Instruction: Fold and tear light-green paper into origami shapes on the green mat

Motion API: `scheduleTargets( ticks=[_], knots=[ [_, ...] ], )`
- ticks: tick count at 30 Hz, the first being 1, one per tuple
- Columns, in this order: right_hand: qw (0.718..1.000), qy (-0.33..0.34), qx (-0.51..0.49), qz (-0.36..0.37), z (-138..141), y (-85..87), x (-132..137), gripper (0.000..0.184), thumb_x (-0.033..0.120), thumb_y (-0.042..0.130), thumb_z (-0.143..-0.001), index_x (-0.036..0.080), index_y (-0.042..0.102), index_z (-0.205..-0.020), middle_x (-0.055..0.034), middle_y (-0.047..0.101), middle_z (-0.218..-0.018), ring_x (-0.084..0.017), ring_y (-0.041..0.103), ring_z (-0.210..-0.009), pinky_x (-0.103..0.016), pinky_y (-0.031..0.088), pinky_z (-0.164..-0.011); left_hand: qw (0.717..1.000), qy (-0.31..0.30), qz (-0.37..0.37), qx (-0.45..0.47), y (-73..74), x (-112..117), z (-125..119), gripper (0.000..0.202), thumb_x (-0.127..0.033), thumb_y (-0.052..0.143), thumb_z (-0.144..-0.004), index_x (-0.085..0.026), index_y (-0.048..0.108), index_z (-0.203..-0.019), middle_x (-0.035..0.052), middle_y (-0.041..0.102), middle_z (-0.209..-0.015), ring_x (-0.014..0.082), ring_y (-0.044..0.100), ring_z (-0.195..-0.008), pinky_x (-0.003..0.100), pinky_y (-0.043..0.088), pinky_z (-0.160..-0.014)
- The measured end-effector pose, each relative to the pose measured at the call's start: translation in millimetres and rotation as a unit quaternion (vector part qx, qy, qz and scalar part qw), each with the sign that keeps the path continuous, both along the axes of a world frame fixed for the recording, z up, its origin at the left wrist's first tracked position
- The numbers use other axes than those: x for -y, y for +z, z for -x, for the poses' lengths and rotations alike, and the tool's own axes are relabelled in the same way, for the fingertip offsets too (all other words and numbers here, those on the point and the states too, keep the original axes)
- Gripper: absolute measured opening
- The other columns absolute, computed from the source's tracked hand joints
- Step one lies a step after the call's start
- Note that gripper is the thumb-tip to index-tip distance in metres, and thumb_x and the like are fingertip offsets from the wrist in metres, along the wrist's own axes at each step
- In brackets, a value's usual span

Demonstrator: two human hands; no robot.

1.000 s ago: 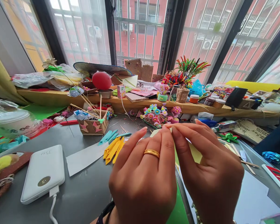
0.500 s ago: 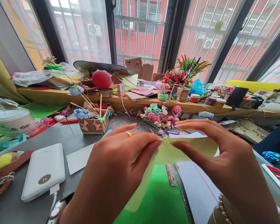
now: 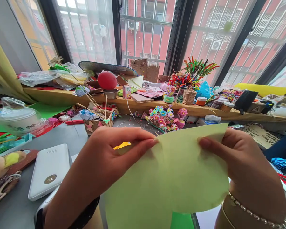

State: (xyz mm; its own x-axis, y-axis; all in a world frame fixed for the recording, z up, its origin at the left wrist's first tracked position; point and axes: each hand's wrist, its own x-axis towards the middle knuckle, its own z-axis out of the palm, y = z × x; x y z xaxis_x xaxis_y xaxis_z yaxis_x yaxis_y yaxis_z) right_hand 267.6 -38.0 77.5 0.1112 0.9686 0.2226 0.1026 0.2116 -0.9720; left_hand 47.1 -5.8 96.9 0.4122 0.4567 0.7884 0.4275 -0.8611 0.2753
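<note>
Left hand (image 3: 107, 159): thumb and forefinger pinched on the paper's upper edge.
Right hand (image 3: 245, 156): gripping the paper, thumb on near face, other fingers partly hidden behind.
Pale green paper (image 3: 140, 190): raised between both hands, above a green sheet (image 3: 182, 221).
Power bank (image 3: 49, 171): on the table, left.
Flower bunch (image 3: 160, 116): beyond the paper.
Red balloon (image 3: 107, 80): on the sill, above a metal tin (image 3: 111, 93).
</note>
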Motion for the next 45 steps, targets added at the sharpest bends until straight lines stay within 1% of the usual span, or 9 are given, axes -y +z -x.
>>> scheduleTargets(
  ticks=[7, 14, 19, 25, 30, 34, 37, 41, 45],
  knots=[
    [0.999, 0.028, -0.032, 0.033, -3, -2.3, 0, 0.015, 0.034, 0.068, -0.058, 0.023, 0.066, -0.067, -0.0040, 0.067, -0.054, -0.024, 0.062, -0.044, -0.029, 0.050, -0.033, 0.996, 0.021, -0.081, -0.003, -0.8, 3, 0, 0.004, -0.020, 0.060, -0.069, -0.022, 0.064, -0.069, -0.0076, 0.067, -0.060, 0.0064, 0.061, -0.052, 0.012, 0.047, -0.047],
    [0.996, 0.025, -0.065, 0.052, -1, -2.2, -2, 0.017, 0.031, 0.070, -0.056, 0.021, 0.066, -0.069, -0.0037, 0.067, -0.054, -0.022, 0.062, -0.044, -0.027, 0.051, -0.036, 0.997, 0.053, -0.048, 0.011, -1.2, 5, -3, 0.008, -0.026, 0.058, -0.070, -0.027, 0.065, -0.067, -0.0086, 0.067, -0.059, 0.0091, 0.060, -0.050, 0.018, 0.051, -0.059],
    [0.996, 0.008, -0.060, 0.061, 1, -0.9, -5, 0.019, 0.034, 0.071, -0.053, 0.021, 0.066, -0.067, -0.0043, 0.066, -0.053, -0.023, 0.062, -0.044, -0.028, 0.050, -0.035, 0.995, 0.094, -0.043, 0.017, -3.0, 7, -3, 0.013, -0.031, 0.055, -0.072, -0.032, 0.067, -0.068, -0.0081, 0.067, -0.060, 0.0126, 0.062, -0.057, 0.023, 0.052, -0.065],
    [0.998, 0.001, -0.048, 0.036, 0, -1.1, -9, 0.017, 0.031, 0.071, -0.053, 0.020, 0.066, -0.064, -0.0041, 0.068, -0.057, -0.021, 0.062, -0.044, -0.028, 0.051, -0.037, 0.990, 0.114, -0.080, -0.007, -4.2, 2, -1, 0.012, -0.030, 0.054, -0.072, -0.030, 0.065, -0.067, -0.0090, 0.067, -0.062, 0.0122, 0.063, -0.058, 0.024, 0.050, -0.069],
    [0.999, 0.037, -0.019, -0.007, -3, -4.8, -17, 0.020, 0.027, 0.073, -0.051, 0.019, 0.066, -0.069, -0.0024, 0.068, -0.062, -0.021, 0.064, -0.054, -0.029, 0.054, -0.046, 0.979, 0.150, -0.135, -0.025, -8.4, -7, -3, 0.010, -0.027, 0.054, -0.072, -0.029, 0.064, -0.071, -0.0072, 0.066, -0.060, 0.0128, 0.061, -0.055, 0.026, 0.049, -0.071],
    [0.999, -0.021, 0.001, -0.038, -4, -10.6, -29, 0.020, 0.027, 0.071, -0.056, 0.017, 0.066, -0.073, -0.0037, 0.069, -0.069, -0.019, 0.064, -0.059, -0.027, 0.054, -0.049, 0.962, 0.203, -0.166, -0.073, -15.7, -13, -12, 0.009, -0.027, 0.057, -0.071, -0.028, 0.064, -0.077, -0.0050, 0.065, -0.056, 0.0144, 0.059, -0.052, 0.034, 0.046, -0.078],
    [0.993, -0.088, -0.008, -0.084, -5, -15.2, -37, 0.021, 0.027, 0.070, -0.058, 0.019, 0.065, -0.077, -0.0022, 0.069, -0.071, -0.017, 0.063, -0.060, -0.027, 0.053, -0.049, 0.959, 0.225, -0.152, -0.086, -18.2, -16, -16, 0.026, -0.029, 0.063, -0.065, -0.027, 0.061, -0.091, -0.0037, 0.064, -0.055, 0.0168, 0.060, -0.055, 0.035, 0.048, -0.072],
    [0.982, -0.125, -0.055, -0.130, -7, -16.4, -42, 0.018, 0.024, 0.069, -0.060, 0.023, 0.065, -0.077, 0.0017, 0.068, -0.069, -0.015, 0.062, -0.059, -0.026, 0.051, -0.050, 0.969, 0.236, -0.059, 0.036, -16.3, -19, -11, 0.044, -0.029, 0.064, -0.065, -0.028, 0.051, -0.107, -0.0034, 0.065, -0.061, 0.0166, 0.061, -0.056, 0.029, 0.050, -0.058],
    [0.980, -0.100, -0.100, -0.141, -5, -12.2, -37, 0.010, 0.024, 0.066, -0.064, 0.025, 0.064, -0.073, 0.0027, 0.068, -0.068, -0.014, 0.062, -0.059, -0.025, 0.051, -0.052, 0.959, 0.126, 0.069, 0.244, -15.6, -28, -5, 0.046, -0.029, 0.062, -0.068, -0.025, 0.047, -0.111, -0.0001, 0.067, -0.079, 0.0161, 0.063, -0.068, 0.025, 0.053, -0.058]
  ],
)
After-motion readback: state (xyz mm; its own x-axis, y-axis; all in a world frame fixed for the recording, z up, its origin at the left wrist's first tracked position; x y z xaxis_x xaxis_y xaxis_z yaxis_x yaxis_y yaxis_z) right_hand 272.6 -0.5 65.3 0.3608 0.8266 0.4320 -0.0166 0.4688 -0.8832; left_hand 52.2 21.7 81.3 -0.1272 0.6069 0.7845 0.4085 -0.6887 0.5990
